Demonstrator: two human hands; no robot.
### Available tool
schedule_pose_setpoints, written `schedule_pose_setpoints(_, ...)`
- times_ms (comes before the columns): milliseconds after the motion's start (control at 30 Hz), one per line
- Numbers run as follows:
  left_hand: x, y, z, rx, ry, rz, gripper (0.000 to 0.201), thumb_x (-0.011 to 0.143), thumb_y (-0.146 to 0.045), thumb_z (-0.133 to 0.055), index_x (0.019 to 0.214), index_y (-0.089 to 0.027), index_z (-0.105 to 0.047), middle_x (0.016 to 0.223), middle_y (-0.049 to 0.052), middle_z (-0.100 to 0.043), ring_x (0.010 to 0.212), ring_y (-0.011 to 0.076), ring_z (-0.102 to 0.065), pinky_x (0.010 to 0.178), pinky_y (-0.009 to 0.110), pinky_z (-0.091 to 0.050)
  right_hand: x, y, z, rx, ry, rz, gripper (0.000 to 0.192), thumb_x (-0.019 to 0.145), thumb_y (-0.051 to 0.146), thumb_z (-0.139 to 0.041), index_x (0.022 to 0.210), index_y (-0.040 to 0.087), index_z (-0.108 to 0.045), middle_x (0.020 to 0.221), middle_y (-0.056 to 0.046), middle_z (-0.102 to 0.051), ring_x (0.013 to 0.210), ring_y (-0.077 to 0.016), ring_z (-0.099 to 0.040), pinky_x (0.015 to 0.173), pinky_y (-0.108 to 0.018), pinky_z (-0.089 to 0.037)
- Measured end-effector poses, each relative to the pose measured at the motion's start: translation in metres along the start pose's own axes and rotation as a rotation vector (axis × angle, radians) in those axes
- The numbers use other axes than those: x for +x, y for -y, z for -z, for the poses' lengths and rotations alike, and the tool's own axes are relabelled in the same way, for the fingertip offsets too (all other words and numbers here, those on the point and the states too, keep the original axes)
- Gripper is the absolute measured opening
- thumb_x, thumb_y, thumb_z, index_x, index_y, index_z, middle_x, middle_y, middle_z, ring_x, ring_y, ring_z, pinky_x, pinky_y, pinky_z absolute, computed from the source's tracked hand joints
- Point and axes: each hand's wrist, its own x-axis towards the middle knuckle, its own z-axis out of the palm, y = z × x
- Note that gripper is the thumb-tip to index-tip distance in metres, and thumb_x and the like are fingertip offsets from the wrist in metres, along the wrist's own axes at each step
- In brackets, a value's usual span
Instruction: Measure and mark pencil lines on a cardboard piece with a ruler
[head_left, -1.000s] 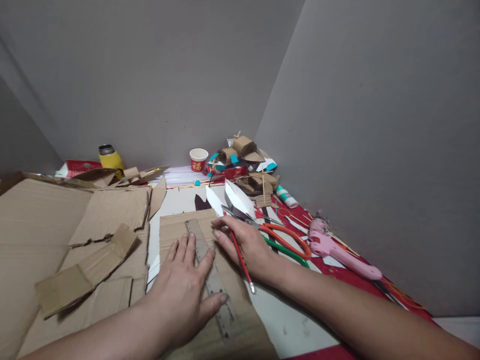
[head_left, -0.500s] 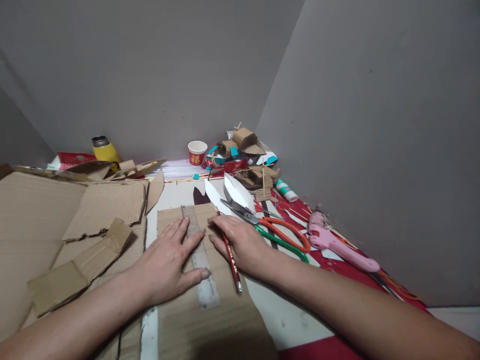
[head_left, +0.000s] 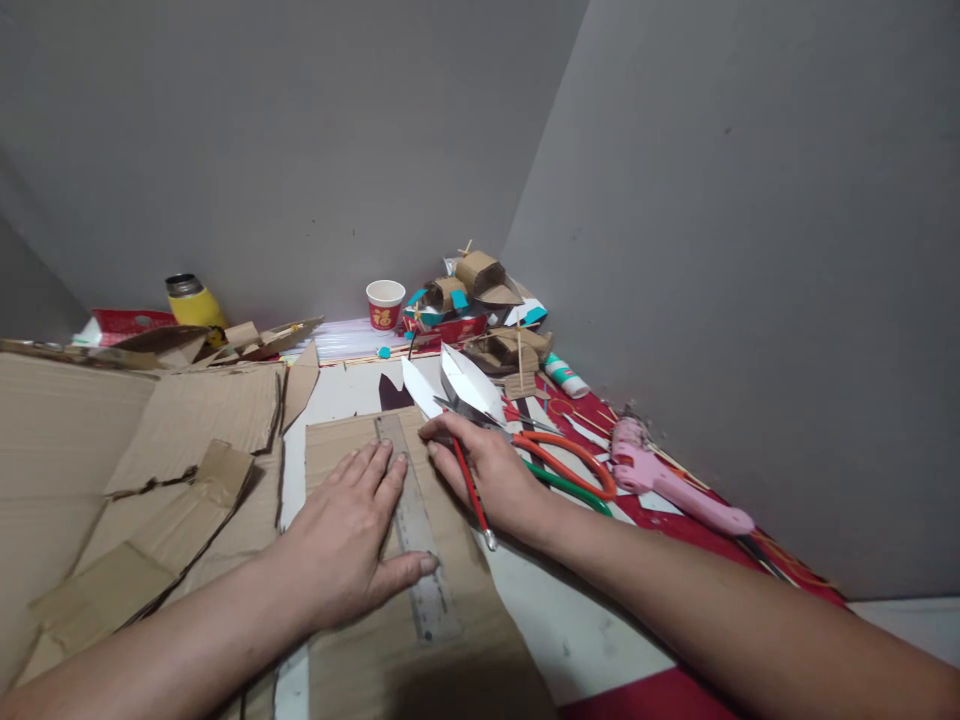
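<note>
My left hand (head_left: 346,540) lies flat, fingers spread, pressing a metal ruler (head_left: 420,560) onto a brown cardboard sheet (head_left: 390,640). My right hand (head_left: 487,470) grips a red pencil (head_left: 472,490), its tip at the ruler's far right edge near the top of the cardboard. The pencil's back end points toward me. The ruler runs lengthwise down the sheet, partly hidden under my left fingers.
Scissors with orange and green handles (head_left: 562,465) lie right of my right hand, with a pink glue gun (head_left: 667,485) beyond. Torn cardboard pieces (head_left: 180,440) cover the left. A paper cup (head_left: 384,304), yellow bottle (head_left: 191,300), glue tube (head_left: 564,376) and cardboard models (head_left: 480,300) sit by the grey walls.
My right hand slid the pencil tip back up along the ruler's edge. My left hand shifted slightly on the ruler and kept pressing it down.
</note>
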Motion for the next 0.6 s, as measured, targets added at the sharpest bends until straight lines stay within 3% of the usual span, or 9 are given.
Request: schedule_pose_setpoints(600, 0.0047, 0.0059, -0.0013, -0.003, -0.051, -0.003, 0.093, 0.084, -0.073, -0.037, 0.150, -0.008, -0.029, 0.158, 0.024, -0.018, 0.145, 0.0377, -0.019, 0.116, 0.053, -0.024, -0.0005, 0.0008, -0.0009, 0.030, -0.018, -0.001, 0.015, 0.087, 0.015, -0.051, 0.099, 0.018, -0.060, 0.089, -0.008, -0.072, 0.081, -0.0214, -0.068, 0.077, -0.034, -0.051)
